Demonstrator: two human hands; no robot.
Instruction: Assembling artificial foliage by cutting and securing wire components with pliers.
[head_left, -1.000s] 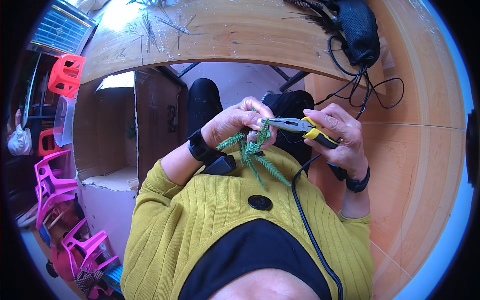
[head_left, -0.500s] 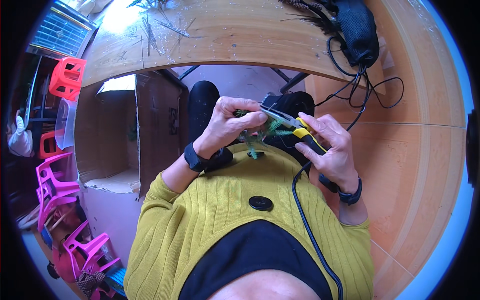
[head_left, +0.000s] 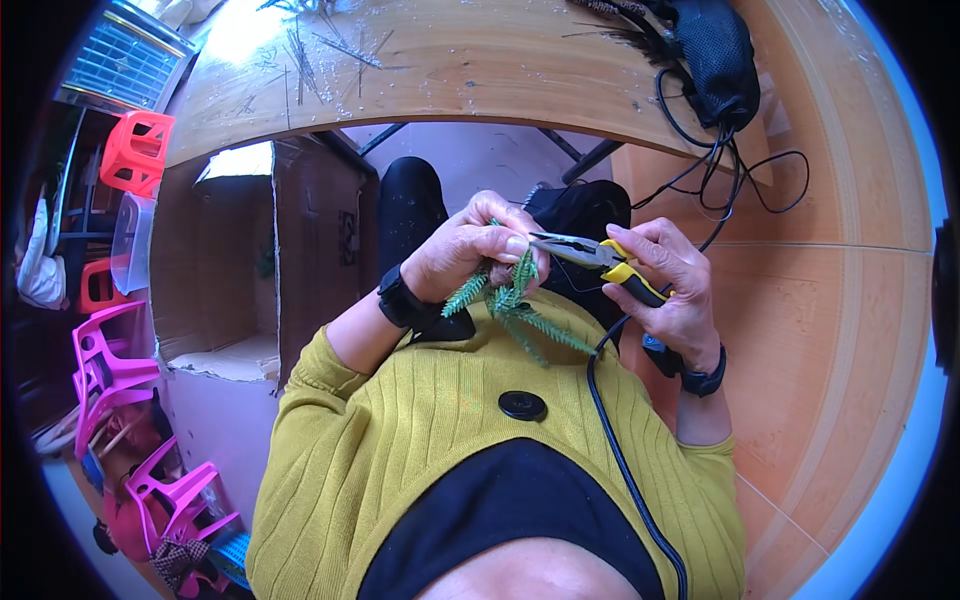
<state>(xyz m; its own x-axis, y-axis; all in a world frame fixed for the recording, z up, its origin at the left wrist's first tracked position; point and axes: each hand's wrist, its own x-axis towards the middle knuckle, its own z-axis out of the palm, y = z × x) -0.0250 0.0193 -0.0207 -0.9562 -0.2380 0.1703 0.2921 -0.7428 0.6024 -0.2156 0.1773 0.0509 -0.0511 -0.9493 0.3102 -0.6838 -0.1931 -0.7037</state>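
Here, green sprig (head_left: 508,298) in left hand (head_left: 462,258) (pliers (head_left: 590,255) in right hand (head_left: 672,285)).

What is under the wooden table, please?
Under the table show the person's dark legs and a brown cardboard box; the feet are hidden.

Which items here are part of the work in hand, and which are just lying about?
In use:
left hand holding green fern-like sprig
right hand holding yellow-handled pliers

Lying about:
black mesh bag
black cables
pink plastic chairs
cardboard box
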